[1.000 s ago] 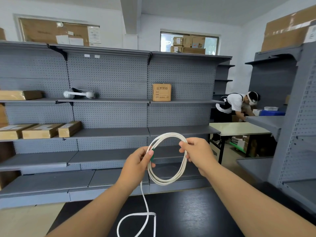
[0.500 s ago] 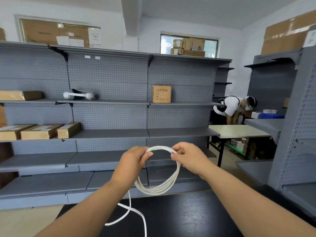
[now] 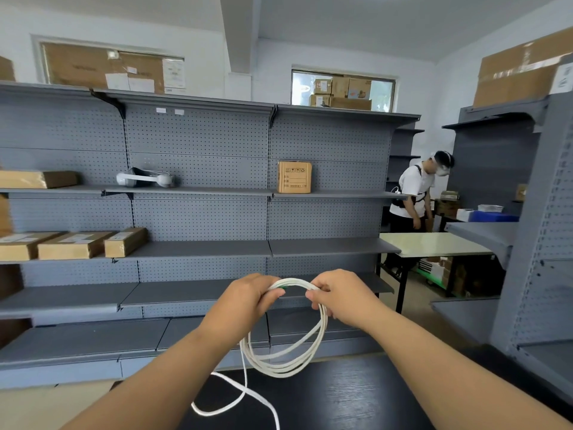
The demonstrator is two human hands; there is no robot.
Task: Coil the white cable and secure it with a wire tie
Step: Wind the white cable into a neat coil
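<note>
Head view: I saw the left hand (image 3: 245, 301) and right hand (image 3: 341, 297) gripping the white cable (image 3: 291, 364) above the black table (image 3: 341, 398); shelving (image 3: 198, 246) behind the table held a cardboard box (image 3: 294, 176).

One white cable (image 3: 279, 370), one left hand (image 3: 245, 302), one right hand (image 3: 344, 297), one headset (image 3: 144, 180), one other person (image 3: 414, 193)

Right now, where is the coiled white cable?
In the head view, the coiled white cable hangs at centre, its top gripped by the left hand and right hand, above the black wood-grain table.
</note>
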